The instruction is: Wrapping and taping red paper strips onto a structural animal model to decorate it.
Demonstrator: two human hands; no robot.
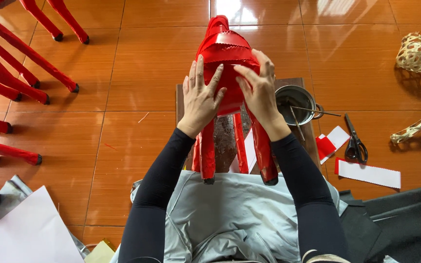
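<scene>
Honestly, both my left hand (pixel 201 95) and right hand (pixel 258 87) lie spread flat on the red paper-covered frame (pixel 225 53) propped over my lap, which seems light, hollow and crushable, so I'd grab its stiff legs (pixel 208 151) instead.

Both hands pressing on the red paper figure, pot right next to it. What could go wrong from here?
1. The left hand and right hand press flat on the red paper figure; too much force may crease or tear its covering.
2. The metal pot with sticks sits close by the right forearm; a nudge might tip it.
3. The scissors lie on the floor near the paper strips, easy to knock.
</scene>
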